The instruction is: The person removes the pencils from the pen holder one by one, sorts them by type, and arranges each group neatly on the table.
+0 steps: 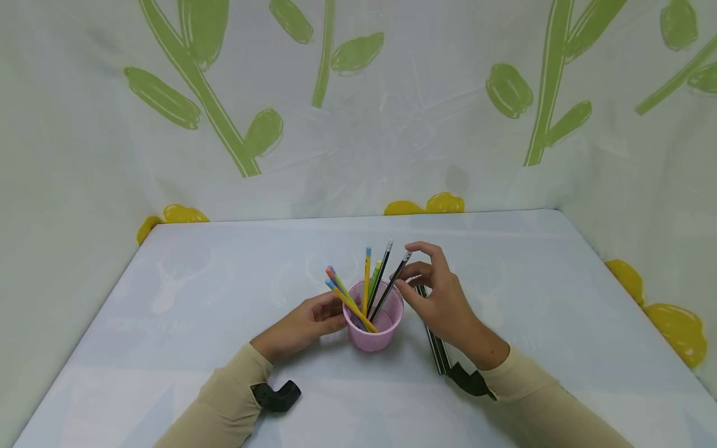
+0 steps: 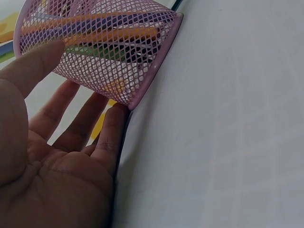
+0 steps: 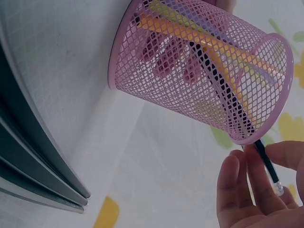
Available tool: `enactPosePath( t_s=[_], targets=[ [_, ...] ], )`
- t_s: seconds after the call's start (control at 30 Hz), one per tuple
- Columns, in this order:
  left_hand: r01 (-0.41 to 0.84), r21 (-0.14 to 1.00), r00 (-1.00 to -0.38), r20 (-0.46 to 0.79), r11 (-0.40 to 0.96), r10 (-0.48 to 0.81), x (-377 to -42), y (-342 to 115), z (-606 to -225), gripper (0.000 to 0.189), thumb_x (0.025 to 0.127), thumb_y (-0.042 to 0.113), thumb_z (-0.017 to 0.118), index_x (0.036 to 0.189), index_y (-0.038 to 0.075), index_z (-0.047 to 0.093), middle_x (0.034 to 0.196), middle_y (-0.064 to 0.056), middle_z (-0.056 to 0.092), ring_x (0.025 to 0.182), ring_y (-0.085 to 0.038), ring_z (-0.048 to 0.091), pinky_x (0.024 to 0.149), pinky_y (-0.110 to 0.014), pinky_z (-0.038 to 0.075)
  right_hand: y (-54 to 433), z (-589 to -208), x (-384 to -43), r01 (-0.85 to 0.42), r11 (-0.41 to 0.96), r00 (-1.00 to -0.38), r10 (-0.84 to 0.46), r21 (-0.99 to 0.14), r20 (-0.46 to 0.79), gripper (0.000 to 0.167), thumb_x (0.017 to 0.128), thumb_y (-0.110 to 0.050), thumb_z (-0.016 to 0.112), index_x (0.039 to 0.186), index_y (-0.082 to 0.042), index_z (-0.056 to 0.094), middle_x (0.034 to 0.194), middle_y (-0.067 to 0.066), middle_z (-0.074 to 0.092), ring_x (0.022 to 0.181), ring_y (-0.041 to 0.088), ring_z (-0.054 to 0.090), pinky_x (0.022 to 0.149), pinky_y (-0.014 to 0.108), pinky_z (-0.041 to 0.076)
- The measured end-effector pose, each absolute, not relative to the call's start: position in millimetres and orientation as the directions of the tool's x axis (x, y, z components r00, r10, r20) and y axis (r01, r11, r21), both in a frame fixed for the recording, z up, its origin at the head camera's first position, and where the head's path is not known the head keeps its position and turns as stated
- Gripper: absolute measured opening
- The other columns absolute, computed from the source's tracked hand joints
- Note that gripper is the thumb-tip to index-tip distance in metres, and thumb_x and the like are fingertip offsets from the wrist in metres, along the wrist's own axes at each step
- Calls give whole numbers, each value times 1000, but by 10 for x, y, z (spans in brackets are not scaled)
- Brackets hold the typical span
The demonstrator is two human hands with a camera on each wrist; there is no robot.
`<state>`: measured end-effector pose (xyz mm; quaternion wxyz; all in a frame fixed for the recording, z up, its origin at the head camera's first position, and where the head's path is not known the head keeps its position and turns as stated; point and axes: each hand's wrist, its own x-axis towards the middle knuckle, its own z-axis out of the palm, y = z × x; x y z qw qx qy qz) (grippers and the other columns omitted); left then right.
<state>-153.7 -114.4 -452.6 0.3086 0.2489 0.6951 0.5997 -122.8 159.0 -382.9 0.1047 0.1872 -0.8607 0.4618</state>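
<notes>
A pink mesh pencil cup [image 1: 372,341] stands upright on the table, holding several pencils in yellow, green, purple and black. My left hand [image 1: 302,326] holds the cup from its left side; through the mesh in the right wrist view its fingers [image 3: 168,57] show against the far wall. At the cup's right rim, my right hand [image 1: 442,305] pinches a black pencil [image 1: 393,277] between thumb and fingers. That pencil leans inside the cup, its silvery end [image 3: 279,188] sticking out past the rim.
Several black pencils [image 1: 438,351] lie side by side on the table [image 1: 224,298], right of the cup and below my right hand. Black wrist mounts [image 1: 277,397] sit at both cuffs. Behind the table hangs a white wall covering [image 1: 392,155] with green leaf prints.
</notes>
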Motion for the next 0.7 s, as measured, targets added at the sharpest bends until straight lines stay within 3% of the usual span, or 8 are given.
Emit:
enactPosePath(
  t_s=[0.2, 0.43, 0.7],
  targets=[
    [-36, 988, -687, -133, 148, 715, -1503, -1128, -4533, 53, 102, 24, 60, 149, 9, 42, 146, -14, 54, 137, -28, 49, 107, -25, 45, 1585, -3852, -1197, -410, 517, -912, -220, -751, 346, 65, 90, 0, 71, 141, -9, 32, 94, 5, 75, 83, 16, 69, 76, 34, 60],
    [-62, 982, -707, -168, 176, 687, -1486, -1122, -4495, 37, 100, 27, 62, 132, 10, 55, 140, -6, 59, 135, -21, 52, 109, -32, 45, 1579, -3884, -1195, -418, 525, -908, -214, -742, 360, 68, 89, -1, 72, 142, -8, 31, 94, 4, 76, 83, 15, 69, 77, 36, 60],
    [-46, 983, -706, -159, 180, 691, -1521, -1130, -4497, 38, 101, 26, 61, 134, 9, 54, 140, -8, 59, 135, -22, 52, 107, -27, 46, 1552, -3889, -1228, -438, 501, -899, -230, -746, 374, 72, 89, 1, 73, 143, -8, 27, 94, 5, 75, 83, 15, 69, 80, 37, 60]
  ],
)
